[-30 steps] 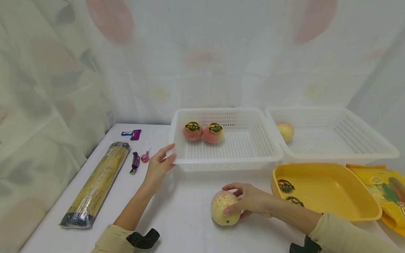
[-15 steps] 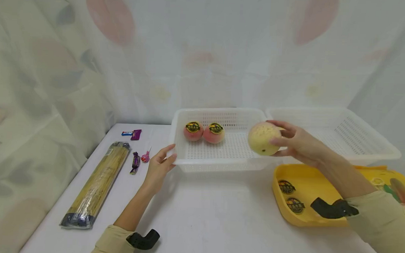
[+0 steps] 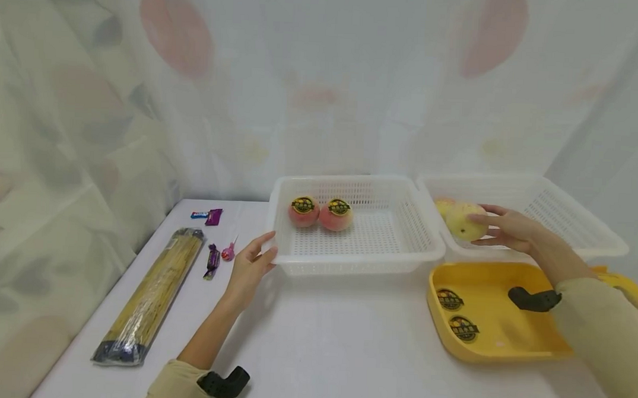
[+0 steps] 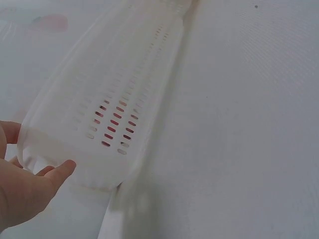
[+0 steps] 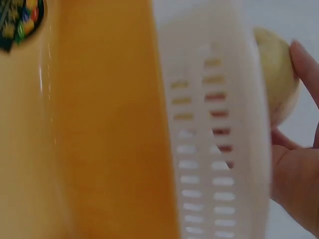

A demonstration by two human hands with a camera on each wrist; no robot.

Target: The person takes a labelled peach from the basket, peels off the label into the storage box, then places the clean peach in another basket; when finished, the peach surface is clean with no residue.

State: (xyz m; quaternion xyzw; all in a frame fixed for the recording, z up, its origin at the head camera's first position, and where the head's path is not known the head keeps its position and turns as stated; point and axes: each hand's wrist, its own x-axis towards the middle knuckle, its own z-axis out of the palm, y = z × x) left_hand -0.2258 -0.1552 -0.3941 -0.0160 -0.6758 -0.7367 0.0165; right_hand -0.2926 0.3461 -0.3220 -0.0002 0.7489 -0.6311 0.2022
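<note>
Two hands engaged. Head view: the right hand's fingers pinch the pale fruit, carried from the surface to the right basket, beside another fruit; placement judged nearly complete. Left wrist: the left hand's fingers pinch the left basket's corner. Right wrist: the right basket partly hides the pale fruit.

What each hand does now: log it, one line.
left hand: grips left basket; right hand: holds pale fruit; right basket: beside pale fruit; stickered fruits: in left basket
</note>
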